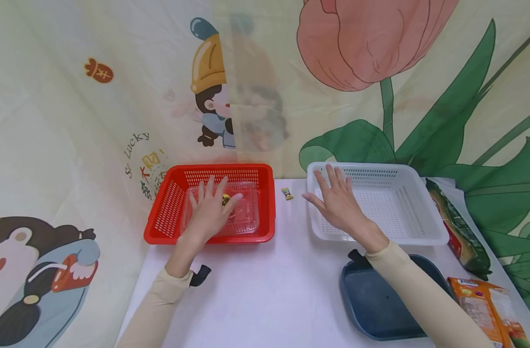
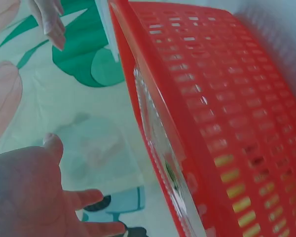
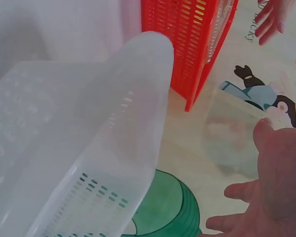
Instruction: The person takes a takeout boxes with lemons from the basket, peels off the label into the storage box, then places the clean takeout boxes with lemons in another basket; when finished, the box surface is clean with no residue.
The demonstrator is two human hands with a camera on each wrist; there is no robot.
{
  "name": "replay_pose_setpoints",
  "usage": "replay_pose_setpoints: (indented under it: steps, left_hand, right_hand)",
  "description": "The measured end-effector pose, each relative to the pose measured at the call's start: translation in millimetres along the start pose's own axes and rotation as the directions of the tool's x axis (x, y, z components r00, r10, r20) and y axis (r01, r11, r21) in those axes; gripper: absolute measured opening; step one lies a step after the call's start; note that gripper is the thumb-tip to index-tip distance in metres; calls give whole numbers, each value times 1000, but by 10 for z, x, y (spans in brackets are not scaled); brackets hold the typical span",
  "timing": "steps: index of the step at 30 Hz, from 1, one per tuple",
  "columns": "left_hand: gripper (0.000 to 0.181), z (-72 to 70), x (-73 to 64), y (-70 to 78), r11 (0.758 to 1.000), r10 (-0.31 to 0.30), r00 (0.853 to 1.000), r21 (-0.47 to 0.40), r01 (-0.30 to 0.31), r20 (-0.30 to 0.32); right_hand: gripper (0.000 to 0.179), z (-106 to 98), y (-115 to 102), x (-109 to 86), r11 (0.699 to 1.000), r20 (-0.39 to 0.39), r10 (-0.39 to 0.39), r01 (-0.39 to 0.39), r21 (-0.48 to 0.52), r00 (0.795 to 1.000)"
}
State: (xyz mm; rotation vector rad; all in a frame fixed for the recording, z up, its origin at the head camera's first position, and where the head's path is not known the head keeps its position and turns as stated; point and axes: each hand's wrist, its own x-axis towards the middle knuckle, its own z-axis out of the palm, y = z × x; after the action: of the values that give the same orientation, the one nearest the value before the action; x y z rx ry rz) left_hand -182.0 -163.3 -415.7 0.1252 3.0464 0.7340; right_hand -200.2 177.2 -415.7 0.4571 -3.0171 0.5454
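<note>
My left hand hovers over a red plastic basket, its fingers spread and nothing in them. Inside that basket lies a clear plastic box, with a small yellow and dark item partly hidden behind the fingers. Over the left side of a white plastic basket my right hand is held out flat, fingers apart and holding nothing. Between the two baskets a small yellow wrapped candy lies on the white tabletop. The left wrist view shows the red basket from its side, beside my palm.
A dark blue tray sits in front of the white basket, partly under my right forearm. Along the right edge lie a long green package and an orange package. A printed cloth hangs behind the table.
</note>
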Motion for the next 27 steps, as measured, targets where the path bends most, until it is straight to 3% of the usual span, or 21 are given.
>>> replay_pose_setpoints:
  steps: [9, 15, 27]
  left_hand:
    - [85, -157, -9, -327, 990, -91, 996, -108, 92, 9]
    - [87, -234, -12, -543, 986, -134, 991, -101, 135, 20]
    - [89, -250, -3, -803, 969, -179, 984, -172, 175, -4]
  right_hand:
    - [82, 8, -143, 58, 999, -4, -24, 24, 38, 1000]
    - [82, 65, -235, 86, 998, 9, -20, 19, 60, 1000]
    - [83, 158, -544, 205, 981, 16, -48, 44, 189, 999]
